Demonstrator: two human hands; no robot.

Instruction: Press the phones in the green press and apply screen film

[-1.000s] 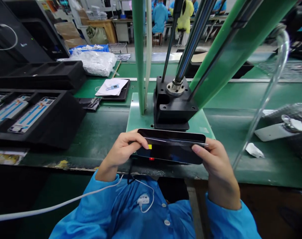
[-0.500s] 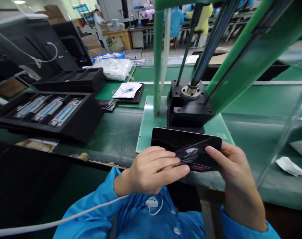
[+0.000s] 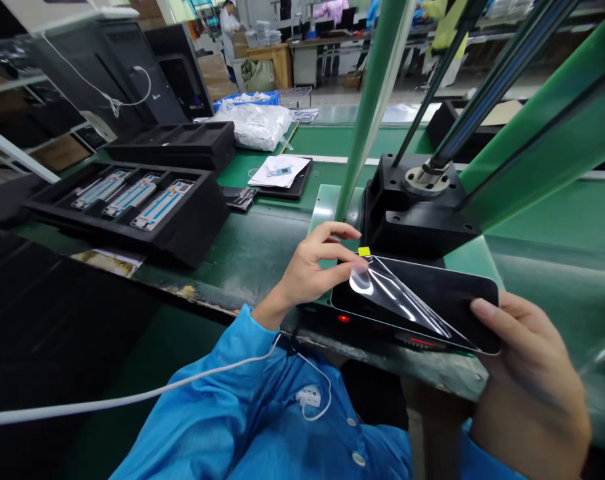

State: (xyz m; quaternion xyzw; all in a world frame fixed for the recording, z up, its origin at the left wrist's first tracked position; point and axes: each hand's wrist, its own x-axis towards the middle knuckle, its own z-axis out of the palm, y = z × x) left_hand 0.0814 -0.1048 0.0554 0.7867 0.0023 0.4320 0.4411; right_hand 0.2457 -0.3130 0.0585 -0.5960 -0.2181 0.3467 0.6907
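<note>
A black-screened tablet [image 3: 432,283] with a thin silver edge is held level above the front of the bench. My right hand [image 3: 527,340] grips its right end, thumb on the screen and fingers underneath. Between thumb and forefinger, my left hand [image 3: 320,263] pinches a clear protective film [image 3: 400,297] near the tablet's upper left corner. A yellow tab [image 3: 364,251] shows at the fingertips. The film is partly lifted, its shiny fold running diagonally toward the tablet's lower right. Just behind stands a black press block [image 3: 417,220] on a pale green base plate [image 3: 327,200].
On the left sits a black foam tray [image 3: 192,220] holding several flat parts with blue strips. Papers [image 3: 277,170] lie on a dark pad behind, beside a small black packet [image 3: 240,199]. Green posts [image 3: 370,113] rise around the press. A white cable [image 3: 132,402] crosses my left sleeve.
My left hand has moved from the tablet's lower left to its upper left corner, pulling the film into a diagonal fold. The yellow tab has come into sight. The view has shifted left.
</note>
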